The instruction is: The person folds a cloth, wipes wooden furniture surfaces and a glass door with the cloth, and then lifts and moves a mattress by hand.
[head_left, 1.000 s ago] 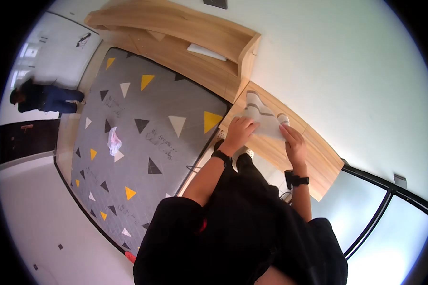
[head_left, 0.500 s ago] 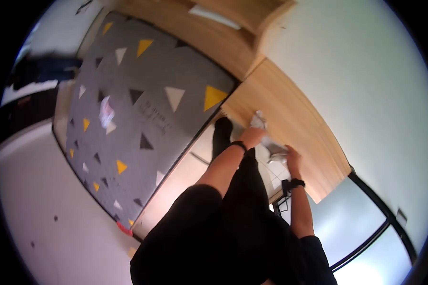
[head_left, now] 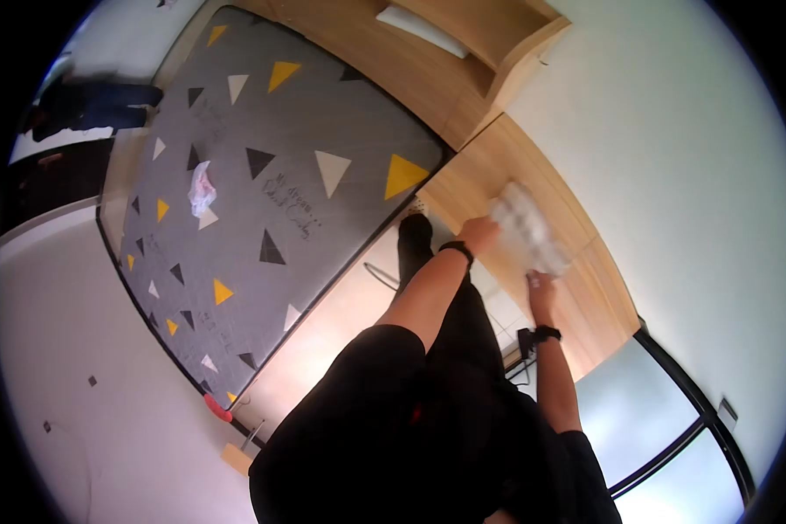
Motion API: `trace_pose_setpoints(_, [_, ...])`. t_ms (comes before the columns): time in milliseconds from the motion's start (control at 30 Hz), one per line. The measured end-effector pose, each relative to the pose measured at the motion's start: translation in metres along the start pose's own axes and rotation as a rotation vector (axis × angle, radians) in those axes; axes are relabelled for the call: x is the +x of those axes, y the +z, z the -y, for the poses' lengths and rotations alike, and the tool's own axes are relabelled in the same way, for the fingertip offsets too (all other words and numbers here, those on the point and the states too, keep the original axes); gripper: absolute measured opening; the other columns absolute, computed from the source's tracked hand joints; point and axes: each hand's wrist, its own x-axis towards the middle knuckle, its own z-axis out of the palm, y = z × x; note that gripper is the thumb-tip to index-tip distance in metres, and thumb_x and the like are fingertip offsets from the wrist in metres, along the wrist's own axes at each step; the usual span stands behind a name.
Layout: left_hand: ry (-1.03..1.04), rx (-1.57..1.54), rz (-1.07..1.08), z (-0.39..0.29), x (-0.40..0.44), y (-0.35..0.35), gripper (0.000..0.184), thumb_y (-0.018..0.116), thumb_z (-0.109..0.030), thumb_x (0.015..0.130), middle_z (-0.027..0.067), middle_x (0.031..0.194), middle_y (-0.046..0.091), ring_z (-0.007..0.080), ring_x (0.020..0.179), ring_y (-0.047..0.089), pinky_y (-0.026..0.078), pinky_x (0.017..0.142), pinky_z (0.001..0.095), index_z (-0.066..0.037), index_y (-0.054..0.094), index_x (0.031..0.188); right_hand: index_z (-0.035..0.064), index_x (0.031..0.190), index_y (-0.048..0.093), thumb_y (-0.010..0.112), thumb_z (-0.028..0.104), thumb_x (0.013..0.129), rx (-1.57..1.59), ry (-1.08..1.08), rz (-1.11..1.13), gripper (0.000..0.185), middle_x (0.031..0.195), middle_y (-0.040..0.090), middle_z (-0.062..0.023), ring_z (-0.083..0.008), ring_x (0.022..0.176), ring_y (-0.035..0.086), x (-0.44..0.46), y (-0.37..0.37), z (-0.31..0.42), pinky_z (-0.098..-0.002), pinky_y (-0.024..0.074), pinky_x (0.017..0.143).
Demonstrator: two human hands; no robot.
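Observation:
A whitish-grey cloth, smeared by motion, hangs over the light wooden desk top between my two hands. At the cloth's left edge is my left hand, its fingers closed on the fabric. My right hand holds the lower right end of the cloth, fingers bent round it. Each wrist wears a black band. The fingertips of both hands are partly blurred.
Left of the desk lies a grey mattress with triangle patterns and a crumpled pink-white item on it. A wooden shelf stands beyond. Another person stands at the far left. Glass panels with black frames are at lower right.
The cloth was spread out, then bunched low near the desk's near edge, and now is lifted and opened above the desk. Both hands moved with it, and the view shifted.

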Motion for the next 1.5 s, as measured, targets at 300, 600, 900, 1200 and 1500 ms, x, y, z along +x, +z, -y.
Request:
trace_pose_setpoints(300, [0.118,0.065,0.222,0.011,-0.023,-0.022,0.018,0.054,-0.007,0.075,0.0131,0.086,0.063,0.0312,0.087,0.061,0.05,0.072,0.0435,-0.009,0.066,0.089,0.0086,0.095,0.068,0.06,0.02,0.082,-0.033,-0.129,0.052,0.019,0.084,0.063,-0.0124,-0.0274,0.079,0.06,0.024,-0.015,-0.003,-0.0367,0.048,0.071])
trace_pose_setpoints(600, [0.12,-0.054,-0.244,0.018,0.025,-0.064,0.017,0.057,-0.01,0.075,0.0047,0.097,0.062,0.0243,0.105,0.053,0.043,0.087,0.0396,-0.009,0.066,0.089,0.0097,0.115,0.054,0.049,0.006,0.081,-0.457,-0.12,0.209,0.035,0.092,0.061,-0.0131,-0.0314,0.086,0.059,0.042,-0.022,0.048,-0.0425,0.0488,0.074])
trace_pose_setpoints(900, [-0.299,0.182,-0.149,0.077,-0.025,0.054,0.028,0.053,-0.019,0.083,0.0009,0.117,0.058,0.0201,0.123,0.039,0.016,0.108,0.0498,-0.014,0.065,0.108,0.0001,0.124,0.04,0.05,0.011,0.077,-0.112,-0.253,0.185,0.049,0.118,0.049,-0.0249,-0.0411,0.11,0.047,0.077,0.047,0.061,-0.0469,0.0388,0.094])
trace_pose_setpoints(1200, [-0.01,0.159,-0.096,0.153,-0.045,0.016,0.023,0.055,-0.015,0.08,-0.0059,0.118,0.056,0.0198,0.122,0.04,0.02,0.106,0.0537,-0.015,0.069,0.098,-0.0149,0.135,0.014,0.058,0.021,0.072,-0.456,0.122,0.26,0.084,0.136,0.012,-0.0423,-0.0598,0.127,0.008,0.154,0.156,0.138,-0.0652,0.0086,0.102])
trace_pose_setpoints(1500, [-0.136,-0.154,-0.017,0.205,-0.074,-0.002,0.009,0.061,-0.015,0.077,-0.0016,0.118,0.056,0.0214,0.09,0.061,0.048,0.075,0.0397,-0.014,0.068,0.081,0.01,0.135,0.036,0.055,0.007,0.069,-0.33,-0.164,0.205,0.069,0.141,0.031,-0.0172,-0.0451,0.128,0.025,0.111,0.176,0.205,-0.0478,0.0283,0.104])
